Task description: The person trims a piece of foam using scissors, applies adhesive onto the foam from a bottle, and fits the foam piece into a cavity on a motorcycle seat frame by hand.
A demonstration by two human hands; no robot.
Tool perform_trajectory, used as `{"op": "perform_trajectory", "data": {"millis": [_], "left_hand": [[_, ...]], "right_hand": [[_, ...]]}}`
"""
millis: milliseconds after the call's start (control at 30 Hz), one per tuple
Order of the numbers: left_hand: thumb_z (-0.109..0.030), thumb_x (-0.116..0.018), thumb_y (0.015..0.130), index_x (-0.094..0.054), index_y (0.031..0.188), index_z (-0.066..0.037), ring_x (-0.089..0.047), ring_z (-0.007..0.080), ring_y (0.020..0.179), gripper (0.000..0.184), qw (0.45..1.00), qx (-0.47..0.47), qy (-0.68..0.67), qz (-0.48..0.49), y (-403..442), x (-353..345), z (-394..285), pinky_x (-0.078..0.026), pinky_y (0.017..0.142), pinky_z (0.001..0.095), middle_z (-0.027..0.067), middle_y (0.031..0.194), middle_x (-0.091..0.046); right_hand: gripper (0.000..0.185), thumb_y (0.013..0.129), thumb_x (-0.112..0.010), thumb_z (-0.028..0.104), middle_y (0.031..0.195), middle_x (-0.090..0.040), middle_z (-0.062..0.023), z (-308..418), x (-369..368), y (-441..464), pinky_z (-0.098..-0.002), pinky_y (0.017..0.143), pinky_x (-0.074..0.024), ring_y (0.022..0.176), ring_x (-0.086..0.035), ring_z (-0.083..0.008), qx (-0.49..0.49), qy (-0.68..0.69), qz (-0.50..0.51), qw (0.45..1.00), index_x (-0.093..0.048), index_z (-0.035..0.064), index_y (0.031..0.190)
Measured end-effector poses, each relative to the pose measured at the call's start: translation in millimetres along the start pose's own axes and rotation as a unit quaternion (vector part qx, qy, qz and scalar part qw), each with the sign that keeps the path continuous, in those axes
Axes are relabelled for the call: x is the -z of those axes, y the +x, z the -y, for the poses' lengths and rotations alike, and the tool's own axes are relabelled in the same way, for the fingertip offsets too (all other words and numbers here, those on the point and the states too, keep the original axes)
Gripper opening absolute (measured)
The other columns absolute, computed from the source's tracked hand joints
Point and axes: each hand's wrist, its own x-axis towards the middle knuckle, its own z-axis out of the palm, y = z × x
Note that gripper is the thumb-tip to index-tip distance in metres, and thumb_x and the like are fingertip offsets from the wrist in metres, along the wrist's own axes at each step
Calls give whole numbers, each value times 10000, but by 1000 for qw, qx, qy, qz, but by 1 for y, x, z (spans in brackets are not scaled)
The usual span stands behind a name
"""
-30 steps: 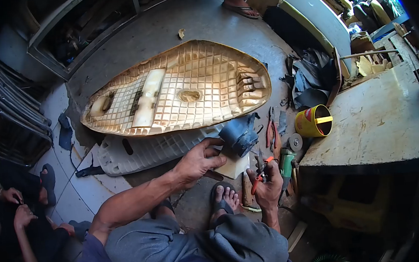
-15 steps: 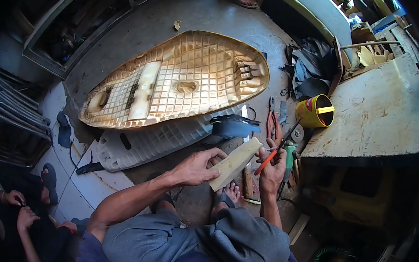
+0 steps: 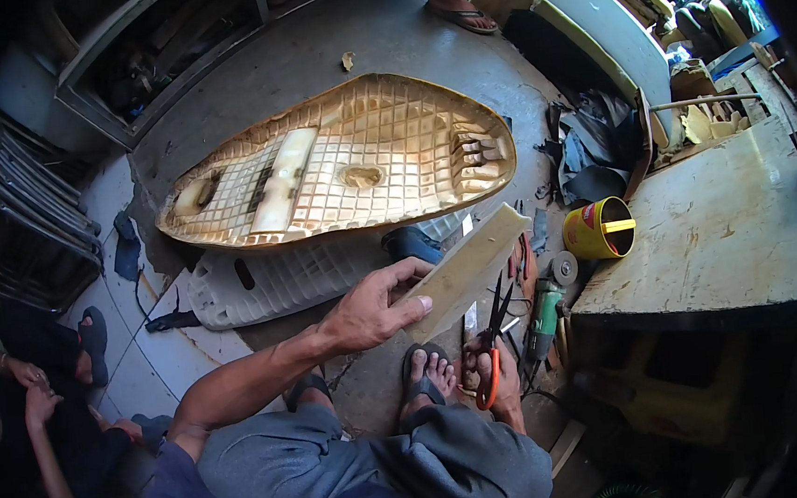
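Note:
My left hand (image 3: 373, 309) grips the near end of a flat, pale yellow foam strip (image 3: 475, 264), with the thumb on top. The strip slants up and away to the right. Below and right of it, my right hand (image 3: 501, 389) is closed around orange-handled scissors (image 3: 492, 373). Their dark blades point upward, slightly apart, and do not touch the strip. Beyond my hands lies a large seat-shaped foam pad (image 3: 402, 169) with a grid pattern on its upturned face. A white ribbed plate (image 3: 279, 282) sticks out from under its near edge.
Right of my hands lie a green angle grinder (image 3: 544, 317) and a yellow can (image 3: 586, 231), beside a worn board tabletop (image 3: 697, 235). Black scraps (image 3: 592, 145) are heaped farther back. A person (image 3: 41, 399) sits at left; another person's foot (image 3: 461, 12) is at the top.
My right hand has dropped away from the strip's far end, and the scissors now point upward. My left hand has raised and tilted the strip. The view has shifted slightly.

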Motion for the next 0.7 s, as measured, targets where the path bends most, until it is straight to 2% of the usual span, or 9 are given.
{"op": "perform_trajectory", "data": {"millis": [67,133,233,300,367,433,467,600,700], "left_hand": [[-163,-602,952,-541,1289,22,-597,188,1090,390,999,-30,38,-23,-1,5,-9,-470,975,334,129,1173,-628],[-204,-598,947,-554,1286,12,-619,214,1078,404,986,-26,162,-27,-1,13,-18,-469,972,355,157,1135,-657],[-221,-591,942,-569,1286,-13,-641,242,1068,403,976,-29,214,10,-3,11,-17,-474,964,368,178,1129,-671],[-228,-579,950,-565,1293,-14,-633,232,1069,405,976,-16,216,17,-6,7,-19,-470,961,364,173,1135,-667],[-243,-554,966,-559,1307,-17,-616,213,1071,410,975,15,221,32,-11,4,-21,-463,956,357,165,1148,-659],[-257,-545,970,-555,1314,-26,-635,249,1065,415,970,16,243,22,-13,9,-20,-470,954,371,184,1148,-662],[-267,-542,971,-554,1318,-30,-641,272,1067,420,966,31,253,35,-14,10,-21,-473,952,381,190,1148,-664],[-309,-543,970,-547,1341,-45,-652,326,1062,455,956,77,282,35,-16,12,-16,-483,943,406,202,1142,-673],[-319,-547,966,-544,1340,-41,-657,323,1037,466,950,103,291,51,-12,12,-7,-492,920,405,205,1136,-674]], "right_hand": [[587,879,-701,528,863,-574,-30,17,7,-5,-291,730,-484,794,-572,-135,-8,13,82,997,-570,18,1139],[574,884,-697,507,874,-565,-43,23,11,0,-298,735,-480,798,-562,-144,10,-46,122,991,-560,17,1148],[557,876,-689,472,910,-548,-77,37,8,3,-328,778,-467,833,-538,-179,8,-95,171,981,-533,12,1149],[823,815,-648,731,1012,-514,-37,53,1,8,-242,767,-423,875,-503,-109,25,-140,169,975,-512,21,1209],[754,845,-646,691,987,-533,-38,40,-1,10,-251,731,-433,848,-518,-122,63,-119,170,976,-514,27,1178],[468,882,-661,429,849,-533,-109,44,-10,12,-353,782,-458,827,-534,-229,1,-154,178,972,-542,15,1064],[397,891,-658,387,801,-592,-121,50,-14,9,-359,739,-475,767,-581,-239,-3,-190,166,968,-603,15,1018],[257,897,-655,255,805,-680,-171,60,-35,0,-371,709,-495,757,-673,-225,-68,-294,107,947,-690,26,1009],[238,915,-631,233,826,-674,-153,74,-38,-2,-371,743,-496,788,-657,-215,-93,-241,158,953,-677,25,1022]]}}
